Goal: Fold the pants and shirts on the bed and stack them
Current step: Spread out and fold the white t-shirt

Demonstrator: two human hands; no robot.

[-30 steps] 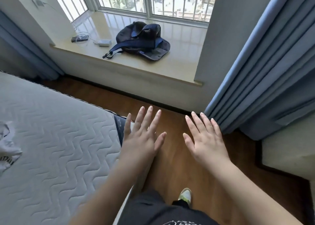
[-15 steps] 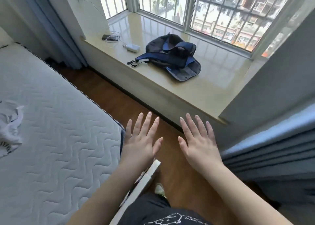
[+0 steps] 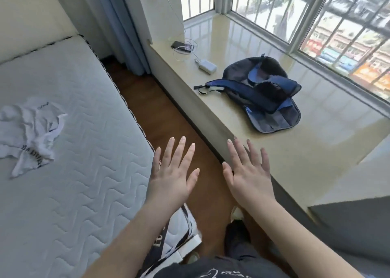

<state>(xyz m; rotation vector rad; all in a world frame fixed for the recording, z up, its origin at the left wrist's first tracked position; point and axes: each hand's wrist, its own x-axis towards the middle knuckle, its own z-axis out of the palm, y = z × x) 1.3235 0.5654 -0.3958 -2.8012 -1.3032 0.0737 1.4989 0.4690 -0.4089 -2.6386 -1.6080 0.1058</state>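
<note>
A: head view, hands first; left hand point(image 3: 171, 178) and right hand point(image 3: 248, 172) both raised palm-down, fingers straight and spread, holding nothing; side by side with a gap between, touching neither each other nor anything else

B: why there?

A: my guess, a ready pose before the first reach; the left one hangs over the mattress edge, the right over the wooden floor point(image 3: 168, 117) strip between bed and sill; nothing gripped, so folding looks not yet begun

B: task thing?

A: crumpled white shirt point(image 3: 29, 130) with dark lettering, lying on the quilted mattress point(image 3: 80, 172) at the left, well apart from both hands; bunched, not spread, so it'd need flattening first, judging by the wrinkles; no pants visible on the bed; can't tell if more clothes lie out of frame

B: surroundings?

A: window sill point(image 3: 263, 159) on the right carries a dark blue backpack point(image 3: 261, 92), a white power bank point(image 3: 207, 65) and a phone point(image 3: 181, 45) on white cable; blue curtain point(image 3: 124, 29) in the corner past the bed; barred window point(image 3: 316, 14) behind; person's shoe point(image 3: 236, 213) on the floor below the right hand

B: anything in the way?

A: nothing between hands and shirt but bare mattress; person stands at the bed corner, so the reach goes left across the bed; sill stuff is off to the right, likely irrelevant
</note>
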